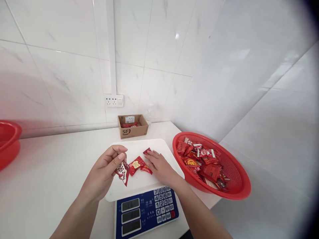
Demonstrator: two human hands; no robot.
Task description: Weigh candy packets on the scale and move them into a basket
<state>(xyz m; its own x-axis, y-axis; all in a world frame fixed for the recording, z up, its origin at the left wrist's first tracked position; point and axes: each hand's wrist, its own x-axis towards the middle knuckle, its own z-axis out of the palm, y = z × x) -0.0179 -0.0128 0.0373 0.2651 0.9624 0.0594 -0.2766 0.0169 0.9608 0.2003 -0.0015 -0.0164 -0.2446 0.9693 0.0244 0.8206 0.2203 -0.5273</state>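
Observation:
My left hand [107, 169] is closed in a pinch on a red candy packet [124, 172], held just above the white scale platform [139, 184]. My right hand [159, 166] lies flat on the platform with its fingers stretched out, the fingertips touching a small red packet [147, 151]. Two more red candy packets [139, 165] lie on the platform between my hands. The blue front panel of the scale [147, 210], with displays and a keypad, faces me.
A red mesh basket [236, 179] with several red candy packets stands right of the scale. A small open cardboard box [133, 126] sits by the tiled wall under a socket [114, 101]. A red basin [8, 141] shows at the left edge of the white counter.

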